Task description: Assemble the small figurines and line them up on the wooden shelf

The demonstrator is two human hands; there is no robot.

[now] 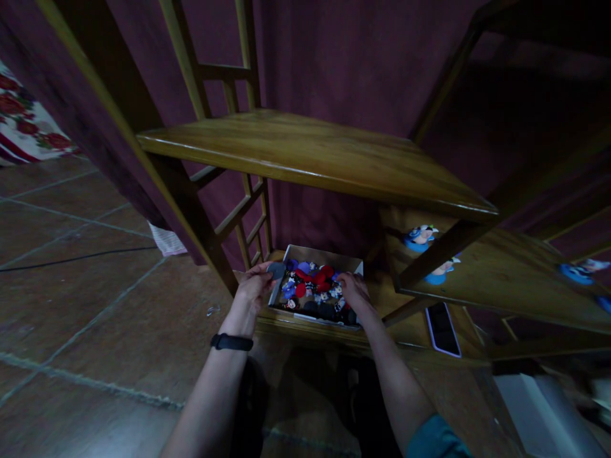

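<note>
A shallow cardboard box (pixel 305 317) stands on the low wooden shelf in front of me. Inside it lie several small figurines (pixel 321 287) in red, purple, black and white, with dark round pieces (pixel 326 310) along the near side. At the box's left edge my left hand (pixel 255 284) is closed on a grey disc (pixel 276 270). My right hand (pixel 354 290) reaches over the box's right side, its fingers bent down among the figurines. Whether those fingertips grip a piece is too dark and small to tell.
A wooden shelf board (pixel 296 149) crosses above the box, with an upright post (pixel 191 216) to the left. Figurines on blue bases (pixel 420 238) stand on the right shelf (pixel 501 267). A phone (pixel 442 329) lies on the lower right. A black cable (pixel 76 259) crosses the tiled floor.
</note>
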